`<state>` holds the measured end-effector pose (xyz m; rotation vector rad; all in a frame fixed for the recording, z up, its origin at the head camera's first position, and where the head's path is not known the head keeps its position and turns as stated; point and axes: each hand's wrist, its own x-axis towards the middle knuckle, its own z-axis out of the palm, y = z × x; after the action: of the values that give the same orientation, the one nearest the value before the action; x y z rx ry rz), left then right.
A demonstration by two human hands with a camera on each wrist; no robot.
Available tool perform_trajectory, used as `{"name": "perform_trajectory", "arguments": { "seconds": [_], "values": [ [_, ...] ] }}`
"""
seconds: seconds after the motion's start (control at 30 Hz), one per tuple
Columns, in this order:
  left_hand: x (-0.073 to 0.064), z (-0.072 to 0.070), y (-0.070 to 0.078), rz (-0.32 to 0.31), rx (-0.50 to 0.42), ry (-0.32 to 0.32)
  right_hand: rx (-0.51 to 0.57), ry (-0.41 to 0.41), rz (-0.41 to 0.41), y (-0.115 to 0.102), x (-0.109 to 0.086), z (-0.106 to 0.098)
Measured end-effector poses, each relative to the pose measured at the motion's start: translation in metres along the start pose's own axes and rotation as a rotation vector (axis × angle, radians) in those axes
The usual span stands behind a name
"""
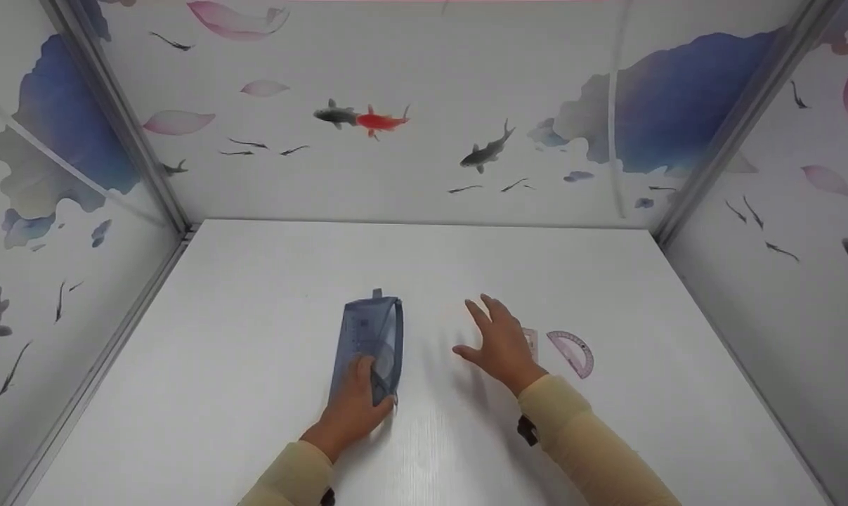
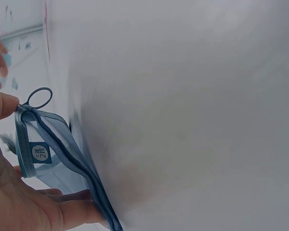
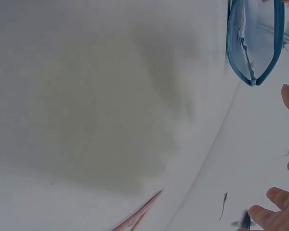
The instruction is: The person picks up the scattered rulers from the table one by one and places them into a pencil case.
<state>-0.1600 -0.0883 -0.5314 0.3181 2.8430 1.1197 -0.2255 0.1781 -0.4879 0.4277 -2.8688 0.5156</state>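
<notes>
A blue mesh zip pencil case point(image 1: 372, 320) stands on the white tabletop, its zipped side parted on the right. My left hand point(image 1: 357, 407) grips its near end, thumb on the right edge and fingers over the side. In the left wrist view the thumb lies by the ring pull, and a small label point(image 2: 40, 152) shows on the mesh. My right hand point(image 1: 502, 346) hovers right of the case, fingers spread, holding nothing. Partly behind that hand lies a clear pinkish set square point(image 1: 531, 339); its pink tip point(image 3: 143, 210) shows in the right wrist view. A pink protractor point(image 1: 584, 357) lies farther right.
White panels with painted fish and petals enclose the table on the left, back and right. Metal corner posts point(image 1: 118, 116) stand at the back corners. The white tabletop point(image 1: 269, 281) reaches up to the panels.
</notes>
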Motion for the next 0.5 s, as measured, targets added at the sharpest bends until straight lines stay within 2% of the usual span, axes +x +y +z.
{"name": "perform_trajectory", "arguments": {
  "seconds": [0.27,0.5],
  "values": [
    [0.000,0.000,0.000,0.018,0.013,0.019,0.015,-0.007,0.030,0.018,-0.003,-0.006],
    [-0.001,-0.001,0.001,0.003,-0.012,-0.009,0.045,-0.026,0.060,0.032,-0.006,-0.011]
  ]
}}
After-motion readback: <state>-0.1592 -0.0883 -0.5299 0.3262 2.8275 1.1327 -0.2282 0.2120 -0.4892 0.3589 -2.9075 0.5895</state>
